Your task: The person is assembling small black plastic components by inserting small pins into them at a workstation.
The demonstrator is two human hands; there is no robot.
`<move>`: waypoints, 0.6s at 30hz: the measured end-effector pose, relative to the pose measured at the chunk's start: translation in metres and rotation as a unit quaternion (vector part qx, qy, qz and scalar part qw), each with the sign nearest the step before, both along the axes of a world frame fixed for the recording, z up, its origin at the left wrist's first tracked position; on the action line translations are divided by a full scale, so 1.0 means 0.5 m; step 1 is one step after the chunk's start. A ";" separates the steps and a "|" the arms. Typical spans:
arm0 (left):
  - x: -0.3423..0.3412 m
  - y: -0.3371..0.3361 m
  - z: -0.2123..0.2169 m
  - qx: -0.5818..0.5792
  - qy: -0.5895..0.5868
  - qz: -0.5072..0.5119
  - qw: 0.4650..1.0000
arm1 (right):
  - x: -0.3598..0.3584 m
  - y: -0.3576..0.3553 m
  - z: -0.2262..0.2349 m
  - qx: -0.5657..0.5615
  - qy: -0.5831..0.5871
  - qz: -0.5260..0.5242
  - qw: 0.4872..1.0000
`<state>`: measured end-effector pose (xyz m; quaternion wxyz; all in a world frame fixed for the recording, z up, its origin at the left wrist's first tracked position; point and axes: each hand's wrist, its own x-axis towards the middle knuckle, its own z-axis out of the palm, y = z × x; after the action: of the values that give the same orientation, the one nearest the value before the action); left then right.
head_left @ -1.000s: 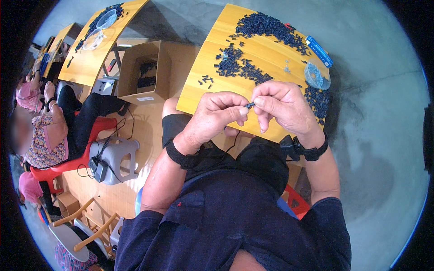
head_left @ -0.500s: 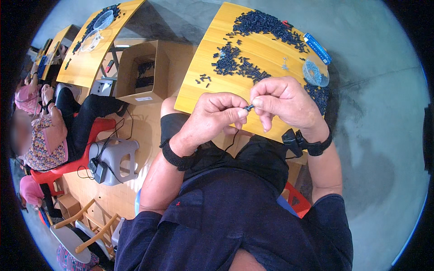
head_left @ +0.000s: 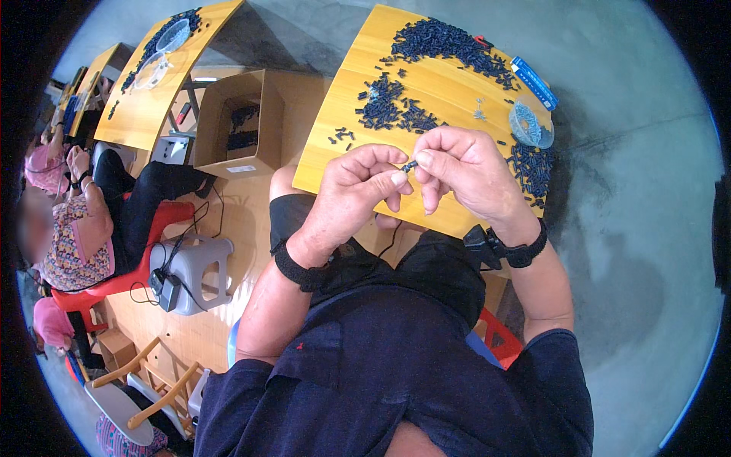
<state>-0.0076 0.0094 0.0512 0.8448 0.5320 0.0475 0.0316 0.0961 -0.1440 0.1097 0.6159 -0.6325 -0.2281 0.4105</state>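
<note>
At the far left, other people sit squeezed against the dark fisheye rim; one in a patterned top (head_left: 72,244) is partly cut off, and what that person's hands hold is too small to tell. Above them, a second worktable (head_left: 145,114) carries dark pieces and clear bowls (head_left: 175,34), and its far end is hard to make out. Below, a wooden chair (head_left: 164,392) overlaps someone mostly hidden behind it. Farther right, a cardboard box (head_left: 263,145) stands open with dark contents in its shadow, too dim to sort. In the middle, the left hand (head_left: 362,183) pinches one end of a small dark piece (head_left: 409,166) between thumb and forefinger; the right hand (head_left: 461,171) grips its other end the same way, so only a short middle section shows above the near part of the yellow table (head_left: 343,114). The right hand covers the near edge of a heap of black pieces (head_left: 383,103); a larger heap (head_left: 442,42) lies beyond it, a red object (head_left: 480,40) half lost at its edge. Some thin pale bits (head_left: 480,110) are too fine to identify. At the right stand a clear tub (head_left: 545,139), its contents blurred, and a blue carton (head_left: 535,82).
</note>
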 end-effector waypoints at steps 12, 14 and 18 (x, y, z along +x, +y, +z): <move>-0.006 -0.011 0.014 0.077 0.037 0.027 0.996 | 0.005 0.009 -0.012 0.002 0.027 -0.029 0.999; -0.007 -0.010 0.015 0.089 0.037 0.020 0.995 | 0.005 0.011 -0.011 -0.003 0.023 -0.028 0.999; -0.006 -0.007 0.020 0.099 0.049 0.008 0.994 | 0.003 0.011 -0.013 -0.006 0.016 -0.025 1.000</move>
<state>-0.0106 0.0058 0.0611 0.7843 0.6136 0.0895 0.0166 0.0977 -0.1383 0.1031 0.6259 -0.6348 -0.2004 0.4064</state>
